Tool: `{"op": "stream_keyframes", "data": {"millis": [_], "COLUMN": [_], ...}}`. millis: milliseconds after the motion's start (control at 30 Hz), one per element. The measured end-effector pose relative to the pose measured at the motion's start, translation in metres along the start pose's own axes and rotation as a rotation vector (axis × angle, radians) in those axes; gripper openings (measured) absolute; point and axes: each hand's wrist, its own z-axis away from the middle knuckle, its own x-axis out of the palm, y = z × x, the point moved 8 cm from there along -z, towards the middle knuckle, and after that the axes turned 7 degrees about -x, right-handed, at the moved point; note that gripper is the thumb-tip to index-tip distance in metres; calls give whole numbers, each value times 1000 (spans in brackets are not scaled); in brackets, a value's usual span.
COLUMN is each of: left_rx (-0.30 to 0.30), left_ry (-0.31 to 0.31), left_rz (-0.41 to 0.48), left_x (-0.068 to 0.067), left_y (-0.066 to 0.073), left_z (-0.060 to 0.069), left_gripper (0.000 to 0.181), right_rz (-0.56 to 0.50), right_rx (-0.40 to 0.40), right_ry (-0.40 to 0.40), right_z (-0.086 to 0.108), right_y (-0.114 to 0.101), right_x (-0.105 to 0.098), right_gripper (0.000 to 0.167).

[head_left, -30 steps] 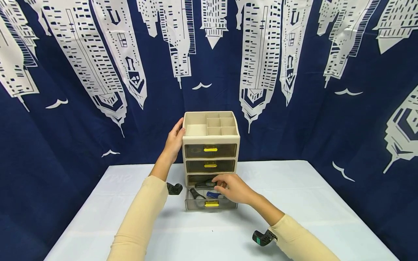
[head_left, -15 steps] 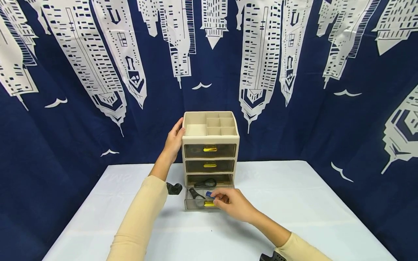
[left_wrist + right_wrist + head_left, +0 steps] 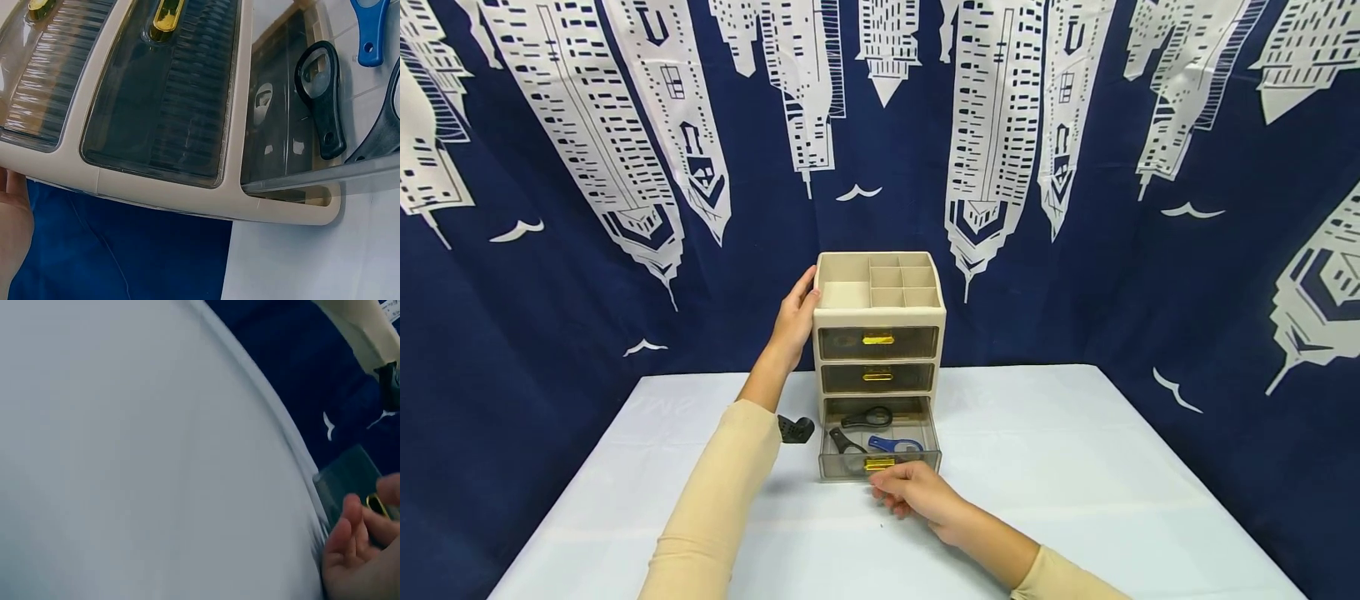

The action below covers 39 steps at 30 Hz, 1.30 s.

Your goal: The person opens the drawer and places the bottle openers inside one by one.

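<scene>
A beige desktop organizer (image 3: 880, 319) stands on the table, its bottom drawer (image 3: 929, 467) pulled out. Inside lie a black tool (image 3: 854, 421) with an oval ring head, another black-handled one (image 3: 838, 440), and a blue one (image 3: 883, 443); the left wrist view shows holes in the handle ends. My left hand (image 3: 793, 322) rests with extended fingers against the organizer's upper left side. In front of the drawer, my right hand (image 3: 919, 493) has loosely bent fingers, its fingertips just below the gold drawer handle (image 3: 880, 463). Whether they touch it is unclear.
Two upper drawers (image 3: 847, 343) with gold handles are closed. The organizer's top has several small compartments (image 3: 904, 277). A white cloth covers the table (image 3: 1037, 467), and a dark blue curtain (image 3: 760, 275) with white buildings hangs behind.
My right hand has come out of the drawer, moving down and toward me to the drawer front. The blue tool lies uncovered in the drawer. The left hand stays on the organizer's side.
</scene>
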Motion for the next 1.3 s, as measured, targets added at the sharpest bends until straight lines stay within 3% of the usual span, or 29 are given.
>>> {"op": "stream_keyframes", "data": {"millis": [167, 367, 633, 1300], "left_rx": [11, -5, 7, -4], "left_ry": [-8, -10, -15, -4], "left_rz": [9, -4, 5, 4], "left_x": [-1, 2, 5, -1], "left_y": [4, 2, 4, -1], "left_z": [-1, -1, -2, -2], "left_gripper": [53, 54, 54, 54], "right_rz": [-234, -344, -341, -324], "right_rx": [59, 65, 25, 12], "right_ry": [91, 189, 258, 303], "right_z": [-4, -4, -6, -28], "right_y": [5, 6, -3, 2], "right_x": [7, 3, -2, -4], "right_gripper": [31, 29, 32, 32]}}
